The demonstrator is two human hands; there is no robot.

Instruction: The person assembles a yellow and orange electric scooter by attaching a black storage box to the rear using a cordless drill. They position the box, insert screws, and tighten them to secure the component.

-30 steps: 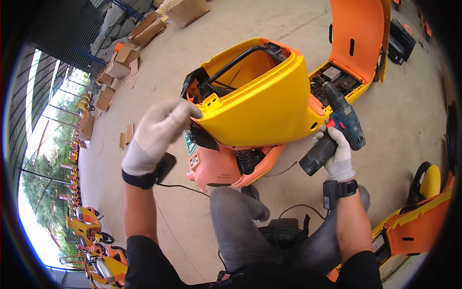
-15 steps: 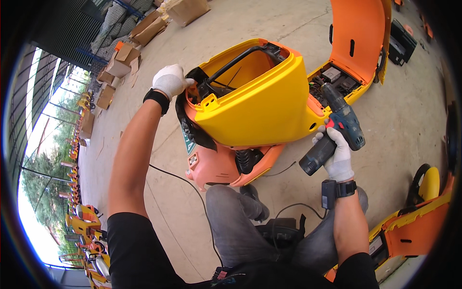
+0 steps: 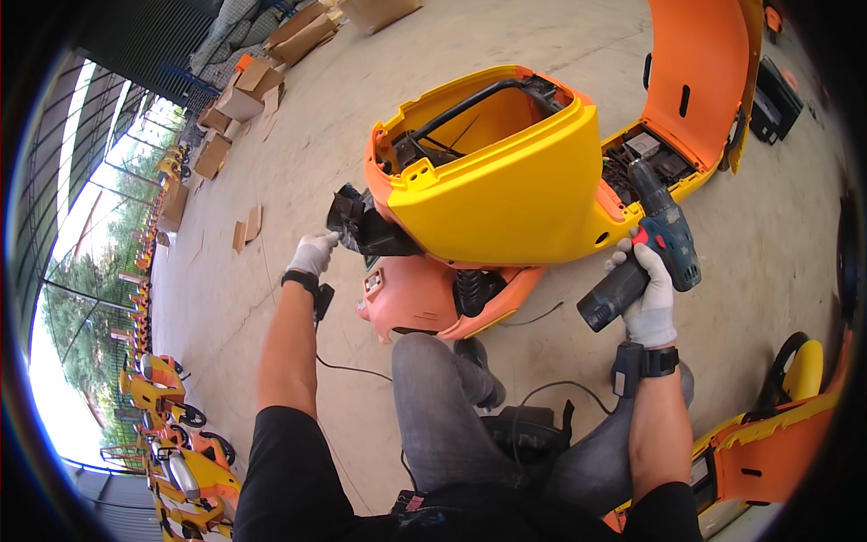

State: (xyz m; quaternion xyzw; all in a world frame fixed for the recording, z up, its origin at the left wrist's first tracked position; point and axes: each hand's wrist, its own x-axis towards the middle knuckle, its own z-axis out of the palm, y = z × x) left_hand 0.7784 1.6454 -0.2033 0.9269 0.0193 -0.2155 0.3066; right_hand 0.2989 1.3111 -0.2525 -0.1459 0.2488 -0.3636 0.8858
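My right hand (image 3: 652,294), in a white glove, is wrapped round the grip of a dark blue-green cordless drill (image 3: 666,237). The drill's chuck points away from me, beside a yellow scooter body panel (image 3: 506,190). At the panel's left end a shiny black flexible flap (image 3: 384,233) sticks out. My left hand (image 3: 313,253), also gloved, is closed at the flap's outer edge, its fingertips pinching it. Inside the panel's opening runs a black bent tube (image 3: 470,104). Below it sit an orange-pink fender (image 3: 411,294) and a black coil spring (image 3: 470,291).
An orange lid (image 3: 691,72) stands raised over a bay of electrical parts (image 3: 646,154). Cardboard boxes (image 3: 253,86) lie at the far left. Another yellow-orange scooter body (image 3: 759,452) is at the lower right. A black cable (image 3: 352,368) crosses the floor; more scooters (image 3: 190,452) stand along the left.
My left hand has left the panel's upper left corner and come down and nearer, to the black flap, which now sticks out leftward. The drill stays in my right hand.
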